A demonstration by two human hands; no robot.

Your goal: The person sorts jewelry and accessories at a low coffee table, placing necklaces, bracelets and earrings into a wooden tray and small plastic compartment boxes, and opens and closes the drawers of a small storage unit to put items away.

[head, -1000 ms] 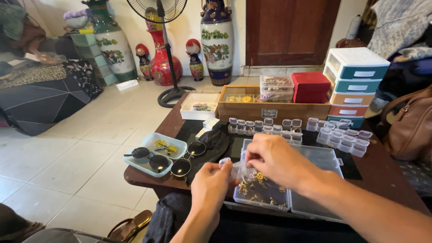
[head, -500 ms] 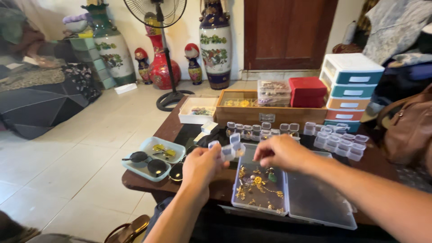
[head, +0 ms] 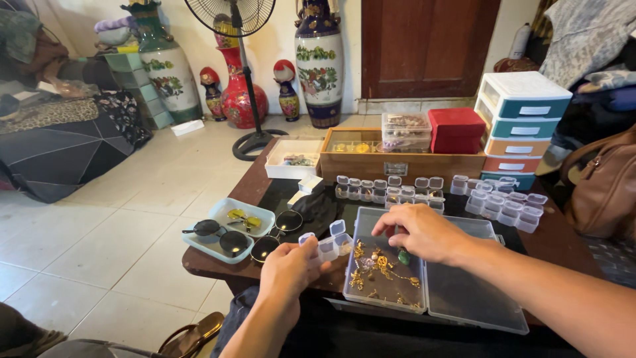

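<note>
Tiny clear boxes (head: pixel 329 242) lowered since; right hand (head: pixel 420 232) apparently pinching green bead (head: pixel 403 256)

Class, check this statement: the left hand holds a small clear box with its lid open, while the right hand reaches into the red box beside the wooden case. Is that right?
Not quite. The head view shows the right hand reaching into the clear plastic organiser tray of gold jewellery, not the red box, which sits untouched by the wooden case. The left hand does hold the small clear box, lid open.

On the table (head: pixel 570 252), the open clear case (head: pixel 424 278) sits nearest the person, jewellery pieces (head: pixel 377 268) in its left half. Left of it lies a tray (head: pixel 218 248) with sunglasses (head: pixel 222 235) — behind, rows of small boxes (head: pixel 387 187), then a wooden box (head: pixel 397 162), with a drawer unit (head: pixel 523 126) at right.
</note>
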